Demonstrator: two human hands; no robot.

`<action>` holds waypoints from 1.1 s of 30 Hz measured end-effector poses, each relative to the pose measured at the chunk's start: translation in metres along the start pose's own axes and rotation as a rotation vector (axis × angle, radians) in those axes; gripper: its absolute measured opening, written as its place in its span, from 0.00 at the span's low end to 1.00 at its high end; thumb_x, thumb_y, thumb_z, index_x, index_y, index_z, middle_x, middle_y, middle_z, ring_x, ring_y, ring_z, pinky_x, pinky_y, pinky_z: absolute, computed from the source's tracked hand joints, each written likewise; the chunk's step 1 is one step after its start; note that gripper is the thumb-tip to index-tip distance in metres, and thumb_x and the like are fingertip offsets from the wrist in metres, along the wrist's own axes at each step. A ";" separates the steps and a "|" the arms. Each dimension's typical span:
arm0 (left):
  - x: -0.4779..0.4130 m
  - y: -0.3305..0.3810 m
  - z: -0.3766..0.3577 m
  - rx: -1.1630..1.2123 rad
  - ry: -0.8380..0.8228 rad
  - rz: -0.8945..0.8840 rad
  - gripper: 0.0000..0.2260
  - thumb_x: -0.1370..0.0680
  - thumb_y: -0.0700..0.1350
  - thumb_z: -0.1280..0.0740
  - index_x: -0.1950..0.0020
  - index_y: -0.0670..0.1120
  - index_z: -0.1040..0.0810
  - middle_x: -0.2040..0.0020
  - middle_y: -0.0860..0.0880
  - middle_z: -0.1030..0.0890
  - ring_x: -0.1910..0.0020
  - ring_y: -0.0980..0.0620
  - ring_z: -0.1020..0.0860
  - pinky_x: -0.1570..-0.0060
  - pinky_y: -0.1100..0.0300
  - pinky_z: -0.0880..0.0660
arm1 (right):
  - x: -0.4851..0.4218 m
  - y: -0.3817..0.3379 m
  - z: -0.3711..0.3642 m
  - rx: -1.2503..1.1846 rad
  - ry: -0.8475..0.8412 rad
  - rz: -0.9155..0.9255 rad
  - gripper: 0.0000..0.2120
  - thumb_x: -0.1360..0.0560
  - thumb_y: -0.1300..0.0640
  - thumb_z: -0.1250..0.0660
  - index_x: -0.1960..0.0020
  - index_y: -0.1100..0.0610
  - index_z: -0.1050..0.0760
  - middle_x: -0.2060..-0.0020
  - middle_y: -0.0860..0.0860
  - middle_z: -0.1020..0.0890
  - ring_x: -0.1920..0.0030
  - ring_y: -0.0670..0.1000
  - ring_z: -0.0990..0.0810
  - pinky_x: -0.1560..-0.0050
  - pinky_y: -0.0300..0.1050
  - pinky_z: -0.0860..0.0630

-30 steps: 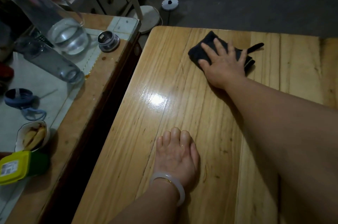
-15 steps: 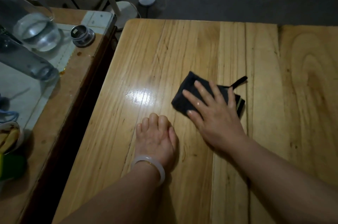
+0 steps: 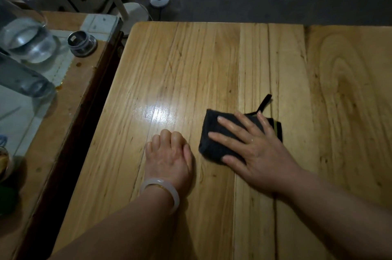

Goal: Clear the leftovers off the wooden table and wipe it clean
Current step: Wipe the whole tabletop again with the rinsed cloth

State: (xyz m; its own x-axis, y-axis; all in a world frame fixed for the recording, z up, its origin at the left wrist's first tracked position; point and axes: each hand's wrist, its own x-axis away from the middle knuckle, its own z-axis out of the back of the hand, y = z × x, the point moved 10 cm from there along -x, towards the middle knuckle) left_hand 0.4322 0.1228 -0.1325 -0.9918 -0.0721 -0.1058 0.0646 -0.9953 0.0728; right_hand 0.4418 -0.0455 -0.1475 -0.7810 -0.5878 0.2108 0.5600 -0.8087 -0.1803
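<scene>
Pressing a folded dark cloth point(image 3: 214, 145) flat against the wooden table point(image 3: 191, 64), the person's right hand point(image 3: 256, 149) keeps its fingers straight and spread, gripping nothing and simply bearing down on the fabric. A second ago this arm was stretched to the far part of the top. The cloth has since been drawn back toward the person and now lies near the front, just right of the left hand point(image 3: 169, 153), apart from it. That left hand, with a pale bangle point(image 3: 169, 190) at the wrist, has stayed planted on the boards, holding nothing and apparently bracing the body. The pull-back reads as one finished wiping stroke. No leftovers show on the part of the wooden table in view, so the job appears to be in its wiping stage, with the boards to the right probably still to be covered. The cloth's loop point(image 3: 264, 101) trails loose behind the fingers. On the neighbouring side table point(image 3: 70, 115) stand a glass jug point(image 3: 27, 41) holding water, a clear bottle point(image 3: 25, 81) and a small metal-capped jar point(image 3: 81, 43), all clear of the wiping path. Only the bracing hand sits in the way of a leftward sweep.
</scene>
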 end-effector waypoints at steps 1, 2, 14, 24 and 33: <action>0.000 0.001 -0.001 -0.002 -0.014 0.001 0.09 0.25 0.50 0.49 0.57 0.48 0.32 0.61 0.50 0.35 0.62 0.51 0.36 0.60 0.53 0.32 | -0.008 0.009 0.004 0.000 0.007 -0.027 0.26 0.20 0.34 0.57 0.23 0.33 0.58 0.21 0.42 0.55 0.21 0.50 0.63 0.24 0.64 0.61; 0.001 0.001 -0.001 -0.003 -0.024 0.001 0.10 0.25 0.51 0.49 0.57 0.48 0.32 0.61 0.50 0.35 0.62 0.51 0.36 0.59 0.53 0.31 | -0.017 0.019 0.008 0.000 0.013 -0.057 0.26 0.20 0.34 0.58 0.23 0.32 0.59 0.21 0.41 0.56 0.21 0.50 0.64 0.25 0.64 0.61; -0.001 -0.002 -0.001 -0.035 -0.002 -0.005 0.09 0.26 0.50 0.47 0.58 0.48 0.31 0.62 0.50 0.33 0.63 0.51 0.34 0.62 0.54 0.30 | -0.111 0.122 0.049 -0.068 0.100 -0.303 0.26 0.20 0.35 0.57 0.23 0.34 0.56 0.20 0.44 0.54 0.21 0.53 0.59 0.25 0.66 0.61; -0.002 -0.001 0.000 -0.015 -0.015 0.004 0.10 0.26 0.51 0.47 0.58 0.48 0.30 0.61 0.50 0.33 0.62 0.51 0.34 0.61 0.53 0.30 | -0.115 0.174 0.055 -0.187 0.208 -0.847 0.28 0.19 0.38 0.55 0.21 0.39 0.57 0.20 0.49 0.56 0.22 0.60 0.62 0.27 0.71 0.62; -0.004 -0.003 0.000 -0.021 -0.015 0.013 0.09 0.26 0.51 0.48 0.58 0.48 0.31 0.61 0.51 0.36 0.62 0.52 0.37 0.61 0.55 0.34 | -0.052 0.143 0.039 -0.154 0.181 -0.696 0.26 0.19 0.38 0.57 0.21 0.37 0.57 0.20 0.46 0.56 0.21 0.55 0.61 0.26 0.67 0.63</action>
State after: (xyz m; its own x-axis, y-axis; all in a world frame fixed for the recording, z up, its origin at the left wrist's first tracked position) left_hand 0.4357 0.1261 -0.1327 -0.9923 -0.0841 -0.0905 0.0794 -0.9954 0.0536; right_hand 0.5727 -0.1314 -0.1468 -0.9825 0.0843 0.1661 -0.1170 -0.9732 -0.1980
